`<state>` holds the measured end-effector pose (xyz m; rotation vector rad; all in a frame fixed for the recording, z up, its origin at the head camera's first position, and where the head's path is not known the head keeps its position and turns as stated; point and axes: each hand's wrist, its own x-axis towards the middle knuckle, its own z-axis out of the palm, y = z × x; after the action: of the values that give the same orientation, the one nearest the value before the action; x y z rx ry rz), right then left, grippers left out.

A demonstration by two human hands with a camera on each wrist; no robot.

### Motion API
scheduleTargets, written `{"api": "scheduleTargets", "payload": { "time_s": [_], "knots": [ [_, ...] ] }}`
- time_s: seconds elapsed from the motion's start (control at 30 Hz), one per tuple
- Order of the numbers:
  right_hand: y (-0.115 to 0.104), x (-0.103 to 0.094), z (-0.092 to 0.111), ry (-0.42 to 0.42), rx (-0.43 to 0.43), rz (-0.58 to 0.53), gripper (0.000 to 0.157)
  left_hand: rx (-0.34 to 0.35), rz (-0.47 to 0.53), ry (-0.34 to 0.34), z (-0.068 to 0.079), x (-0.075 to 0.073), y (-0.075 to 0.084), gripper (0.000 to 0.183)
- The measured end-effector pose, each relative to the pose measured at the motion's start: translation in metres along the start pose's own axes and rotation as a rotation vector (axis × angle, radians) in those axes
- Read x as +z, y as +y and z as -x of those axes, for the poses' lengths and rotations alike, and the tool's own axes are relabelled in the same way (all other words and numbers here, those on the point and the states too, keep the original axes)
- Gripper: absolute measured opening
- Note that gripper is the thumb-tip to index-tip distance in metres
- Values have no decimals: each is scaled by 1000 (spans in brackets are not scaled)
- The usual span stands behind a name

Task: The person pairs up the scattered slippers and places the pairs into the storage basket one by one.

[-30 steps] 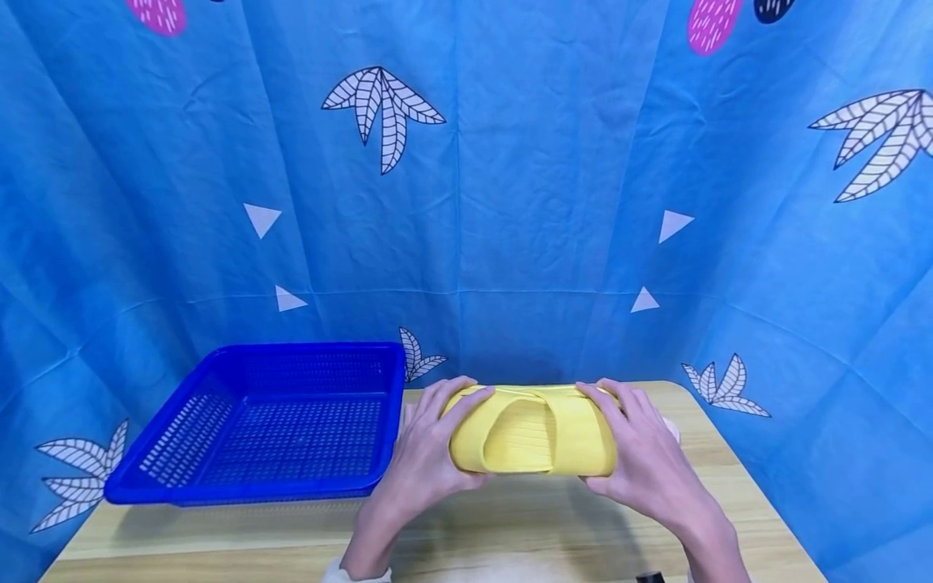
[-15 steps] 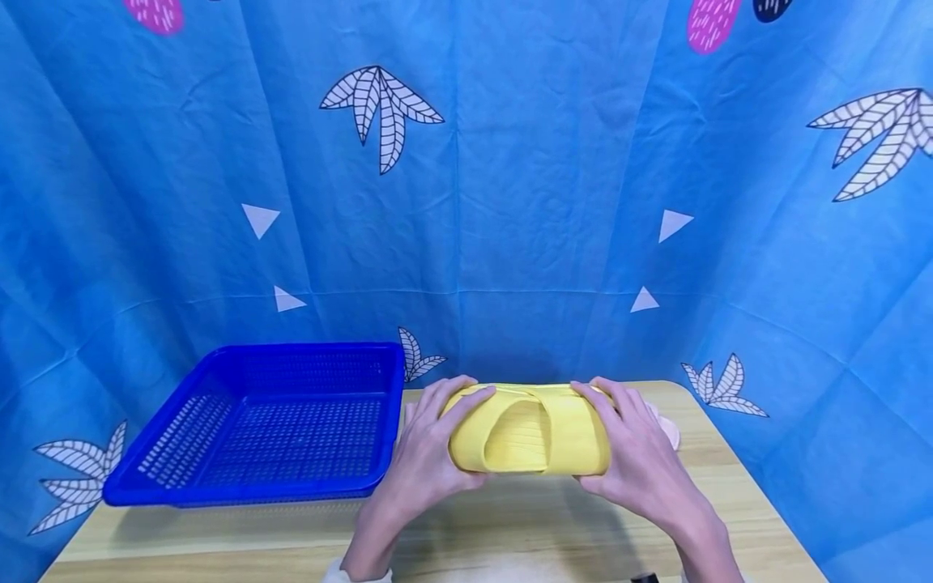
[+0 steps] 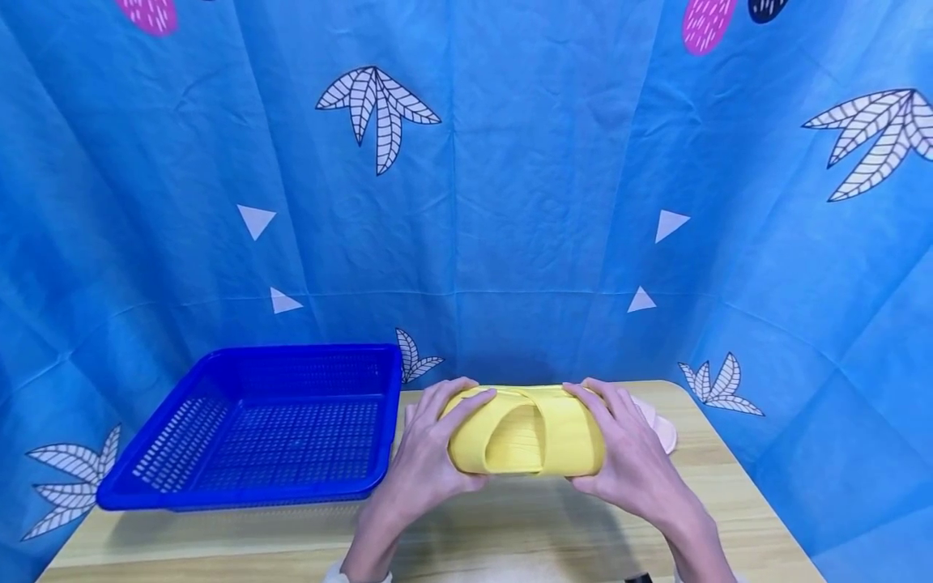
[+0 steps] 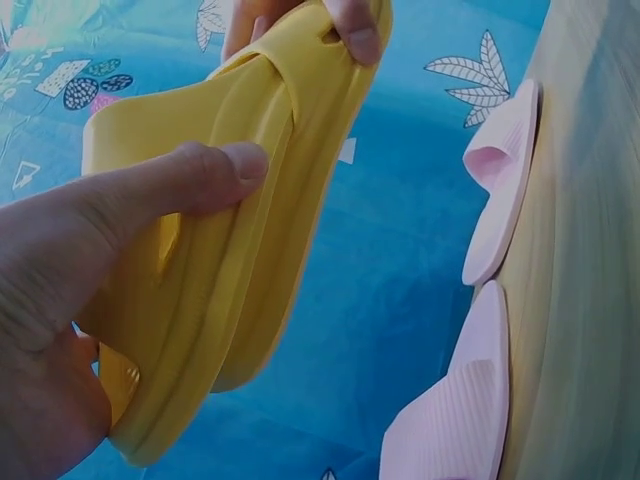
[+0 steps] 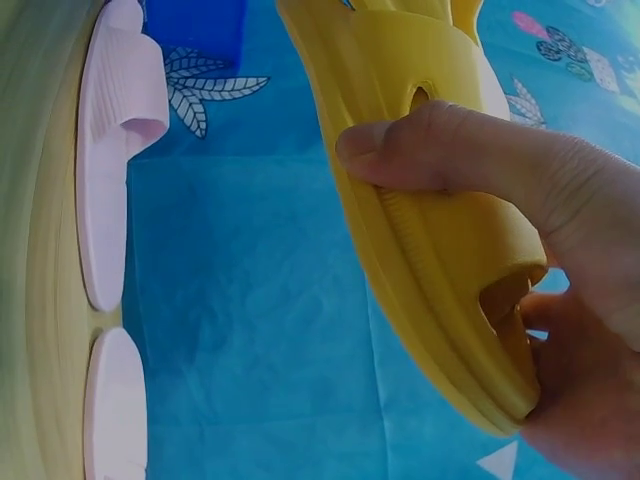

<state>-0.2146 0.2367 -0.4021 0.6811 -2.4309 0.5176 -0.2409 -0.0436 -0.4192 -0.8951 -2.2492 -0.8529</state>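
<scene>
Two yellow slippers are held on edge above the table in the head view, partly overlapping. My left hand point(image 3: 426, 449) grips the left yellow slipper point(image 3: 470, 441), its thumb pressed along the side of the sole in the left wrist view. The right yellow slipper point(image 3: 572, 437) is gripped by my right hand point(image 3: 634, 453); in the right wrist view that thumb point(image 5: 400, 155) lies across its side. Beyond them, a pair of pink slippers point(image 4: 505, 180) rests on the table, mostly hidden behind my right hand in the head view.
A blue mesh basket point(image 3: 248, 492) stands on the left of the wooden table point(image 3: 729, 502). A small black object point(image 3: 638, 578) shows at the bottom edge. Behind the table hangs a blue patterned curtain point(image 3: 539, 243).
My right hand has shifted slightly left with its slipper, so the two yellow slippers overlap more. More of a pink slipper shows beside that hand.
</scene>
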Motion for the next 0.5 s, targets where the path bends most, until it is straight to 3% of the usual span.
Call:
{"api": "scheduleTargets", "payload": {
  "time_s": [0.5],
  "knots": [
    [5, 9, 0, -19, 7, 26, 111, -3, -16, 14, 3, 11, -5, 101]
  ]
}}
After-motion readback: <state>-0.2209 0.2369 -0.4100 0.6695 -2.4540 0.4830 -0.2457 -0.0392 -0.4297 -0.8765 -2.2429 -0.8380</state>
